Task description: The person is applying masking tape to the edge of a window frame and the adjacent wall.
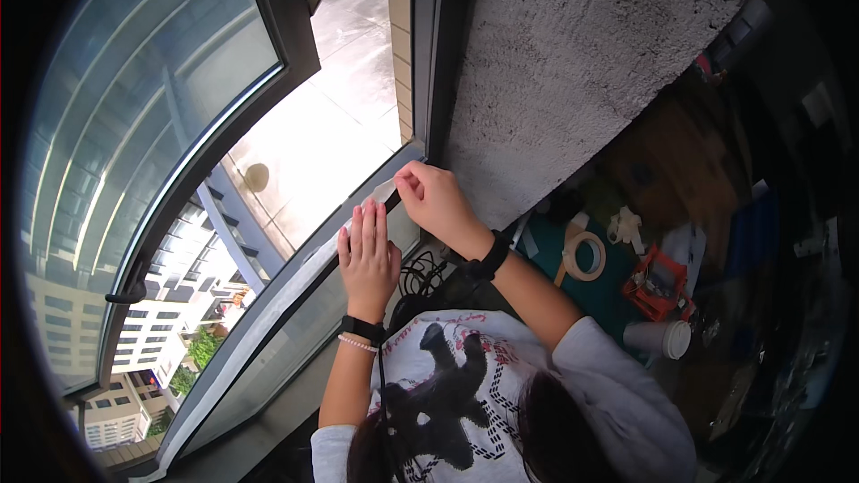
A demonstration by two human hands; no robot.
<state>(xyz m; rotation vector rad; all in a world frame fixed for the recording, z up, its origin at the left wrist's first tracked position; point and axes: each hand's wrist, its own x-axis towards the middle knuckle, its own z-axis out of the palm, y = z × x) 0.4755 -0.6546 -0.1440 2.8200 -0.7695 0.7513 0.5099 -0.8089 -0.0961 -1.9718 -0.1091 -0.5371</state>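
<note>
A long white strip (280,302), which looks like tape or thin film, runs along the bottom rail of the dark window frame (315,231). My left hand (364,258) lies flat over the strip, its fingers straight and fingertips touching it. Beyond it, near the frame's corner, my right hand (429,197) pinches the strip's far end between thumb and bent fingers. A short stretch of the strip (384,192) shows between the two hands, slightly lifted and wrinkled. Part of the strip is hidden under my left fingers.
An outward-opened window sash (282,80) with a handle (127,296) stands to the left, over an outdoor drop. A rough concrete wall (570,46) rises right. Below it, a green mat (547,241) bears a masking tape roll (585,256), an orange-red object (658,285) and a lidded cup (661,338). Black cables (423,273) lie near.
</note>
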